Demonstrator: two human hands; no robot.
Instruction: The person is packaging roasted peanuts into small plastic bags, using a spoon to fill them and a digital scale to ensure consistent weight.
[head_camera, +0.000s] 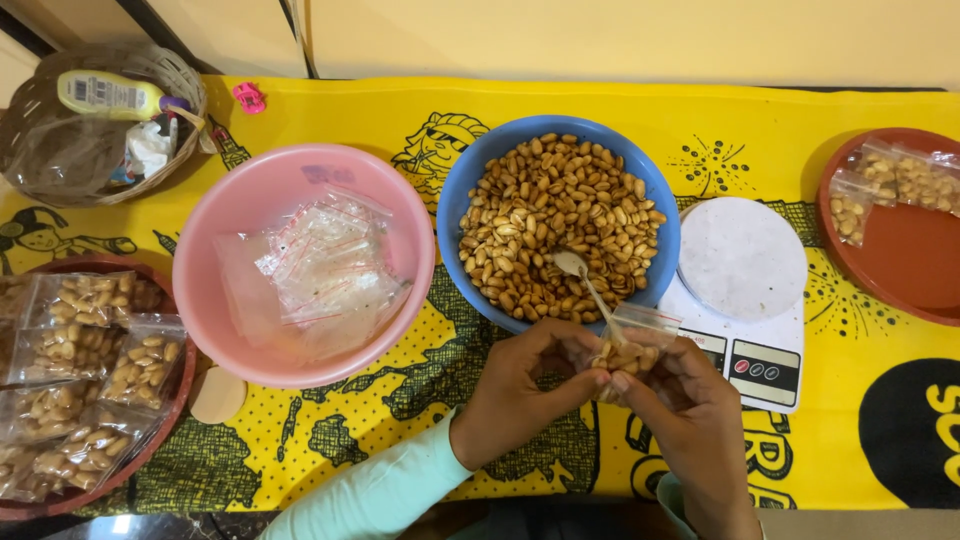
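Note:
My left hand (525, 385) and my right hand (690, 410) meet in front of a blue bowl (462, 190) full of roasted peanuts (555, 220). Together they pinch a small clear bag (632, 340) partly filled with peanuts. A metal spoon (583, 277) rises from between my fingers, its bowl resting on the peanuts; which hand grips its handle is hidden. A pink bowl (230, 235) to the left holds several empty clear bags (325, 270).
A white kitchen scale (745, 300) stands right of the blue bowl. A dark red tray (170, 400) at the left holds several filled bags; a red plate (900, 260) at the right holds two. A wicker basket (150, 180) sits at the back left, on a yellow cloth (400, 110).

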